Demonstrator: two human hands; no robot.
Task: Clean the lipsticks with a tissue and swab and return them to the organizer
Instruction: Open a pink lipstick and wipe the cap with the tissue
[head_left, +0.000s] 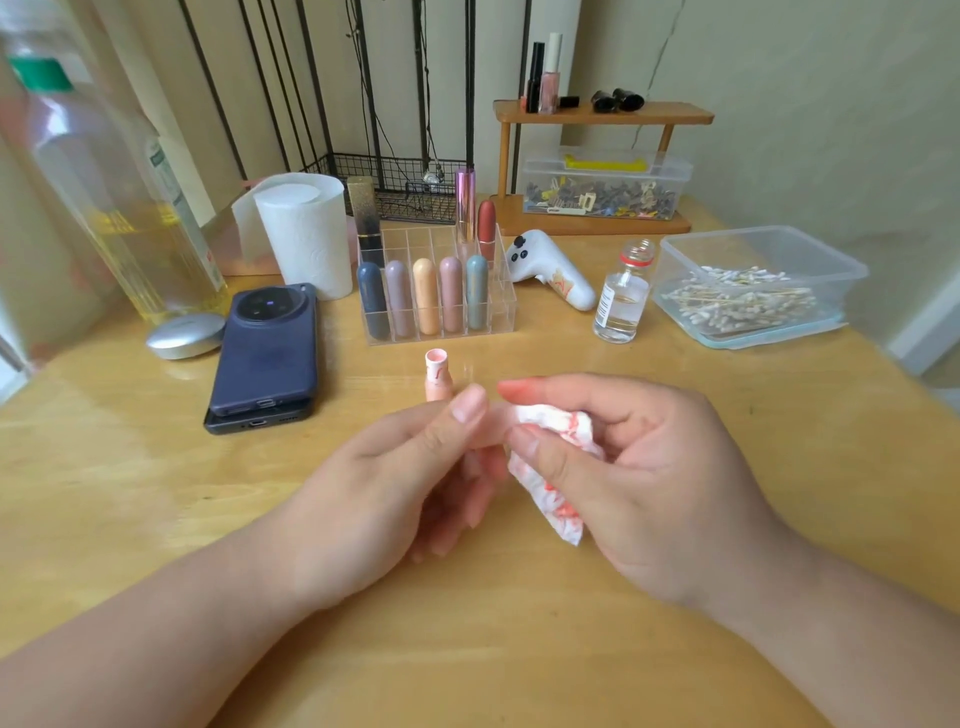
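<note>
Both hands are busy here. The left hand (395, 483) sits palm-up low over the bench (130, 493), thumb and curled fingers pinching one small pale pink lipstick piece (496, 423); it's blurry, so I can't tell which part it is. The right hand (639, 467) is clamped around one crumpled tissue (550, 499) with red smears, thumb and forefinger pressing it onto that piece. The forefinger tip looks stained red too.

Just past the hands, one open pink tube (437, 379) stands upright on the bench, right in front of the clear organizer (506, 306). The organizer's front row has five lipsticks (426, 301) and there are three taller ones (487, 226) behind, so eight total.

Further out:
- Left: two stacked phones (265, 353), one silver compact (184, 335), one paper roll (306, 234), one oil bottle (130, 208).
- Right: one small glass bottle (621, 296) with no cap and one tub of swabs (753, 291).
</note>
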